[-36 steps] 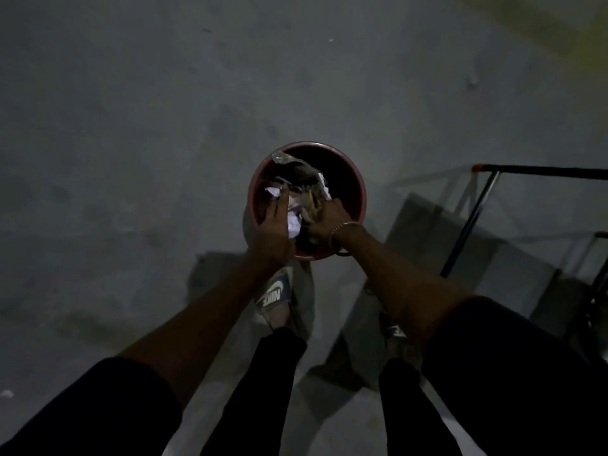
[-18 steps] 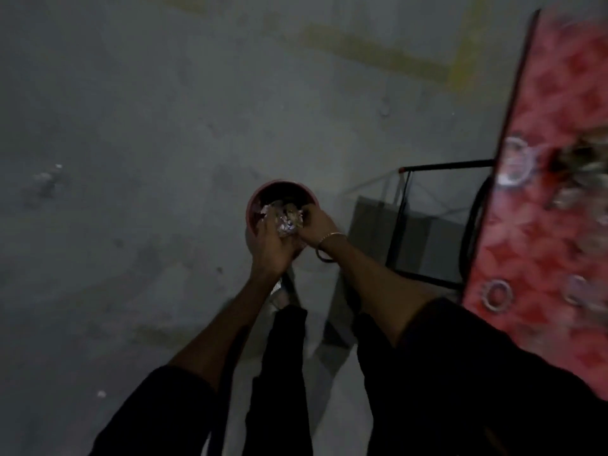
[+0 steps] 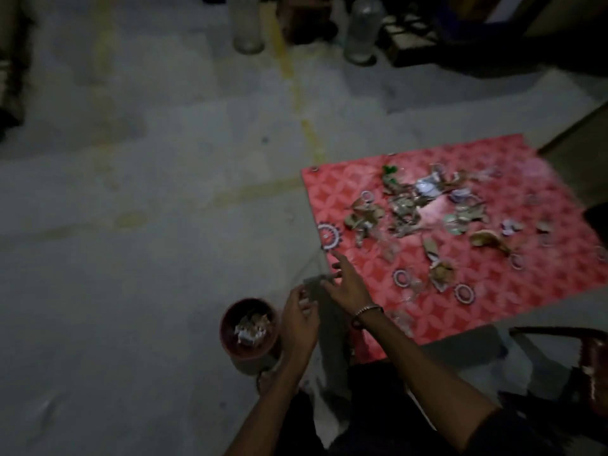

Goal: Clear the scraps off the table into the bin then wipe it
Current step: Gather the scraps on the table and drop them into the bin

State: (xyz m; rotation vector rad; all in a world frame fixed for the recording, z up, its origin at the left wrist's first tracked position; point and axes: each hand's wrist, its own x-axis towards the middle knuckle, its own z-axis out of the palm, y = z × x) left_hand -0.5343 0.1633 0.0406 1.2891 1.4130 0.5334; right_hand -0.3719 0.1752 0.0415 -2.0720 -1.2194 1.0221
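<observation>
A red patterned table (image 3: pixel 513 291) stands at the right, with several paper and wrapper scraps (image 3: pixel 404 212) heaped near its middle. On the floor to its left sits a round red bin (image 3: pixel 227 337) holding crumpled scraps. My left hand (image 3: pixel 297 320) hangs just right of the bin, fingers apart and empty. My right hand (image 3: pixel 345 284), with a bracelet at the wrist, is spread open over the table's near left edge, holding nothing.
Grey concrete floor with faded yellow lines fills the left. Two clear jars (image 3: pixel 246 24) and dark clutter stand at the far back. A dark chair frame (image 3: pixel 589 357) is at the lower right, beside the table.
Both hands have come out of the bin, having let go of the scraps. The view has swung up and right, bringing the table top into sight.
</observation>
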